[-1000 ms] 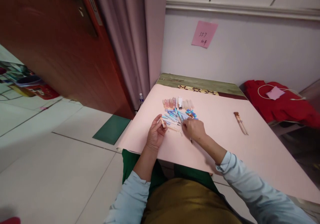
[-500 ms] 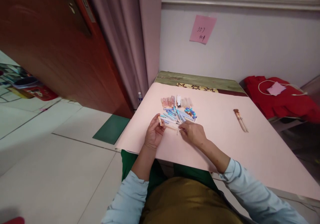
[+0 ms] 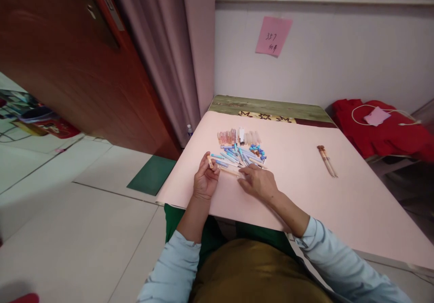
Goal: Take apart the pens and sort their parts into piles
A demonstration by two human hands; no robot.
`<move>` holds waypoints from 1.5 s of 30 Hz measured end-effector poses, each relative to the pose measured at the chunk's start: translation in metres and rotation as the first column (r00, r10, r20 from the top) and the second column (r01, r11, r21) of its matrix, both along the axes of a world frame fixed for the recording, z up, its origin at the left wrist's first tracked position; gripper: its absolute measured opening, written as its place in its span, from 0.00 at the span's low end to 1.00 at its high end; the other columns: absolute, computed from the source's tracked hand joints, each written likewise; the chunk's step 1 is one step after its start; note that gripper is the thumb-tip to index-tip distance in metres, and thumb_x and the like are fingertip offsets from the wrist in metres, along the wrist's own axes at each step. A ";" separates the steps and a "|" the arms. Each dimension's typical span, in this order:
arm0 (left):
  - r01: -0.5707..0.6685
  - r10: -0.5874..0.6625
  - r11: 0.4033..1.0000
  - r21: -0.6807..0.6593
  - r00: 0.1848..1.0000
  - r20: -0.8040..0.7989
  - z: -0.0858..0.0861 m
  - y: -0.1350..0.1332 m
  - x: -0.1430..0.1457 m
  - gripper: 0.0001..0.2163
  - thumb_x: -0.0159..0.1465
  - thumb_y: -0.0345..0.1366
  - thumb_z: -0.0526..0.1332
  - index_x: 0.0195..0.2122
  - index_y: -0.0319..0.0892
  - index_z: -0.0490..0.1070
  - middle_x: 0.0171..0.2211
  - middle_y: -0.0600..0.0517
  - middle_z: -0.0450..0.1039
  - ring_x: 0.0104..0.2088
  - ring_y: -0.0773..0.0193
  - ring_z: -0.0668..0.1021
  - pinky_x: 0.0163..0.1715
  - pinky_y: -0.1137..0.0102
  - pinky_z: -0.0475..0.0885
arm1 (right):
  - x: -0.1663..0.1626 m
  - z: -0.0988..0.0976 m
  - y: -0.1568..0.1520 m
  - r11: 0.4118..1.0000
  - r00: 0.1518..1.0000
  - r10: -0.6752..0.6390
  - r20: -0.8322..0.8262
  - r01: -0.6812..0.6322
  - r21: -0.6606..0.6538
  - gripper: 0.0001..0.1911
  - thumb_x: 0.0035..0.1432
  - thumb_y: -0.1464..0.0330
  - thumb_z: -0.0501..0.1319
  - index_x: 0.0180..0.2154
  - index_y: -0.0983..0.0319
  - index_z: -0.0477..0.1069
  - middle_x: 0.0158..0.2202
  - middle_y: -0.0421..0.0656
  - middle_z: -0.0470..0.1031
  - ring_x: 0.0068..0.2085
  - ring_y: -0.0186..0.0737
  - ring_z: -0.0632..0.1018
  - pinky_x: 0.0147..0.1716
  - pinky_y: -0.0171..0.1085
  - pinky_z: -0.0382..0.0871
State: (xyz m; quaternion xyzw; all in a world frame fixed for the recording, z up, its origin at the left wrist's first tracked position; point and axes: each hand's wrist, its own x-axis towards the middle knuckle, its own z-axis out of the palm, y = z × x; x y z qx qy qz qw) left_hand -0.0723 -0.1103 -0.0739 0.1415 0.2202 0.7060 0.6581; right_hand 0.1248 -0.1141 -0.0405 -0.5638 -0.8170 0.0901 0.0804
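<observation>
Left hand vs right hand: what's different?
The left hand shows its palm to the camera, the right hand its back. The left pinches a small beige piece; whether the right grips anything is unclear. Both are bare, beside the blue pen parts, below light blue sleeves.

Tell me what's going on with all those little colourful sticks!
A person sits at a table with a small tan piece in the left hand. The right hand is low by the near side of a loose pile of blue and white pen-like pieces; whether its fingers hold anything is hard to tell. Behind the pile is a row of pinkish pieces. Off to the right, two brown-topped sticks lie side by side.
</observation>
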 end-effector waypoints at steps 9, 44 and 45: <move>0.021 -0.021 1.000 -0.003 0.998 -0.057 -0.001 -0.002 0.004 0.15 0.58 0.30 0.65 0.48 0.44 0.72 0.30 0.54 0.69 0.29 0.71 0.72 0.39 0.70 0.71 | 0.002 -0.007 0.001 0.998 0.987 -0.066 -0.144 0.065 -0.013 0.14 0.54 0.61 0.63 0.44 0.55 0.73 0.43 0.40 0.76 0.40 0.39 0.76 0.33 0.34 0.63; 0.043 -0.045 0.998 -0.037 0.997 -0.065 -0.004 -0.004 0.005 0.14 0.59 0.28 0.64 0.47 0.38 0.72 0.31 0.51 0.73 0.30 0.70 0.75 0.37 0.72 0.72 | -0.032 -0.006 -0.001 0.830 0.046 -0.533 -0.845 -0.163 -0.533 0.17 0.38 0.61 0.72 0.26 0.62 0.70 0.17 0.34 0.67 0.20 0.28 0.67 0.20 0.30 0.59; 0.042 -0.045 0.998 -0.043 0.997 -0.068 -0.004 -0.004 0.006 0.14 0.59 0.28 0.64 0.46 0.38 0.72 0.32 0.50 0.74 0.30 0.70 0.75 0.37 0.72 0.72 | -0.032 -0.006 -0.001 0.829 0.027 -0.537 -0.843 -0.167 -0.533 0.17 0.38 0.61 0.73 0.28 0.62 0.71 0.18 0.34 0.68 0.20 0.28 0.66 0.21 0.30 0.59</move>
